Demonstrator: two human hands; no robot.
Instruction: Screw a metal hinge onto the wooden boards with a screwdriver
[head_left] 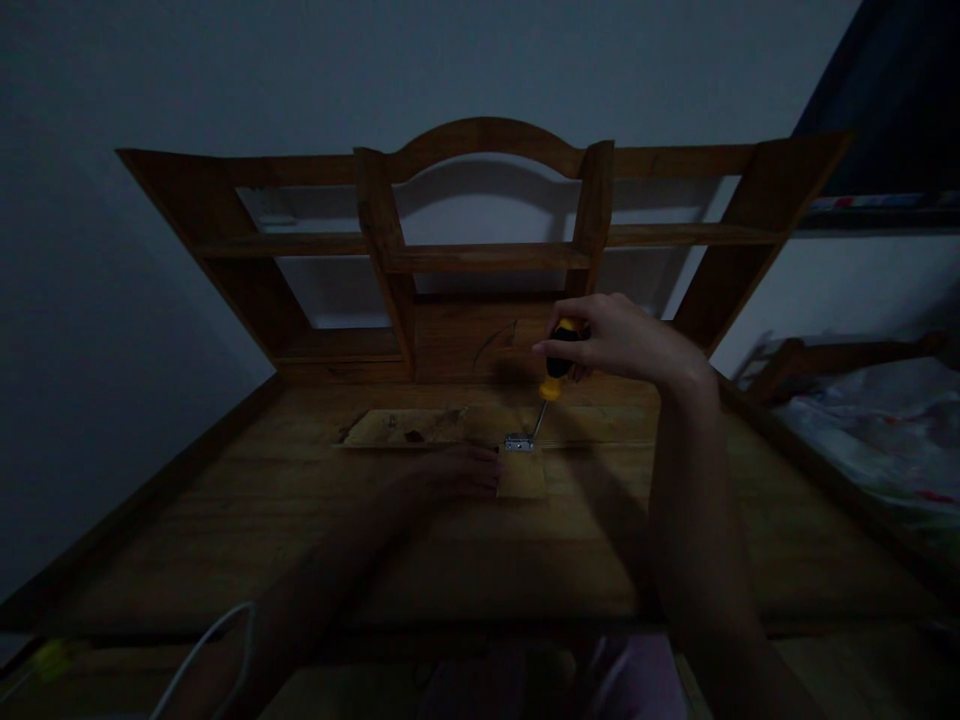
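Note:
My right hand point(600, 335) is wrapped round the yellow and black handle of a screwdriver point(551, 388). Its shaft slants down, and the tip meets the right end of a small silver metal hinge point(519, 442). The hinge lies across the seam between a small light wooden piece point(523, 475) and a wooden strip behind it. Fingers stretched out, my left hand point(461, 468) rests low on the desk with its fingertips at the left edge of the small wooden piece. Dim light hides whether it presses on that piece.
The wooden desk point(247, 500) carries a shelf unit point(487, 258) along its back, against a wall. A rough-ended light board point(405, 427) lies behind my left hand. A white cord point(206, 640) hangs near my left forearm. Plastic-covered items point(877, 420) are at the right.

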